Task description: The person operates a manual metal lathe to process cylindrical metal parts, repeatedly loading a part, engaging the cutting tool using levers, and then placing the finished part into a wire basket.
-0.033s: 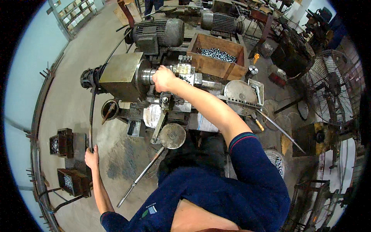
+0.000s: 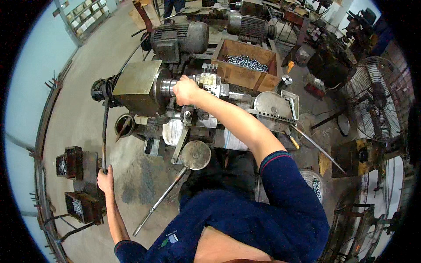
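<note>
My left hand (image 2: 105, 179) is wrapped round the lower end of a long dark lever (image 2: 105, 131), which runs up to the left end of a small lathe. On that lathe, beside the boxy metal headstock cover (image 2: 137, 83), my right hand (image 2: 186, 90) is closed right by the shiny spindle chuck (image 2: 167, 87). Its fingers curl away from view, so whatever they grip is hidden. Just right of this hand sits the tool block (image 2: 209, 83). Below it a bolted tool post (image 2: 187, 115) stands above a round metal disc (image 2: 196, 154) with a long handle.
A wooden box (image 2: 245, 76) of small metal parts stands behind the lathe, next to a motor (image 2: 182, 38). Small bins of parts (image 2: 79, 206) are at the left. To the right are a round plate (image 2: 272, 104), a metal bar (image 2: 318, 148) and a large fan (image 2: 377, 98).
My left hand and the lever's lower end have shifted very slightly to the right. My right hand stays at the chuck.
</note>
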Demonstrator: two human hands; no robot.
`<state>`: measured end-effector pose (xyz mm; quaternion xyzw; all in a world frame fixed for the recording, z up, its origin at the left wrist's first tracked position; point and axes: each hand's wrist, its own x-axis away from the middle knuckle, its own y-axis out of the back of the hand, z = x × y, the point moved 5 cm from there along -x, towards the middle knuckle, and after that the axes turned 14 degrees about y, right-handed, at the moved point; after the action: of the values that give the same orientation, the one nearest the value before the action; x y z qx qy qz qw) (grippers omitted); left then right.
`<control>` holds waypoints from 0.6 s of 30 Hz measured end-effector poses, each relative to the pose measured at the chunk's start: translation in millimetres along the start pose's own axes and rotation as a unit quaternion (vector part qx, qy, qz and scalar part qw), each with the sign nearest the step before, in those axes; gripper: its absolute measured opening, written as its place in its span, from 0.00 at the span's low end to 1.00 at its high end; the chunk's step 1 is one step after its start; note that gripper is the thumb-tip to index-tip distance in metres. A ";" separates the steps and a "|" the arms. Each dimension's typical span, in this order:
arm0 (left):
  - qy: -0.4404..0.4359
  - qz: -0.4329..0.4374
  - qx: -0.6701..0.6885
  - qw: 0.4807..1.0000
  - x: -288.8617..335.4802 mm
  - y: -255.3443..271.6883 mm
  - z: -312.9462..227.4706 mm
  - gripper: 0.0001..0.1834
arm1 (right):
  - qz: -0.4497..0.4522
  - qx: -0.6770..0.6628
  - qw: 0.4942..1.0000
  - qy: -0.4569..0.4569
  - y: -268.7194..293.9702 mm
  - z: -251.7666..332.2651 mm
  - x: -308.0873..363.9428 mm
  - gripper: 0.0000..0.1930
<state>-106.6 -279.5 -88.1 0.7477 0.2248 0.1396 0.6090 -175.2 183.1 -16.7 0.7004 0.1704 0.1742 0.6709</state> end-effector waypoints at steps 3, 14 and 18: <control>-0.028 -0.074 -0.004 0.997 43.8 11.1 -31.3 0.26 | -0.015 0.001 1.000 0.012 -1.2 -4.2 4.0 0.12; -0.061 0.324 0.288 0.899 -20.1 -38.9 -23.3 0.12 | -0.178 -0.032 0.949 -0.258 66.8 -106.1 157.5 0.12; -0.120 0.333 0.301 0.886 -35.6 -44.9 -44.6 0.13 | -0.313 0.149 0.905 -0.248 50.8 -133.7 212.4 0.27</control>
<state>-166.2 -252.7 -119.7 0.9368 -0.0807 0.1694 0.2952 -50.9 399.0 42.5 0.7235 0.2332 -0.2511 0.5992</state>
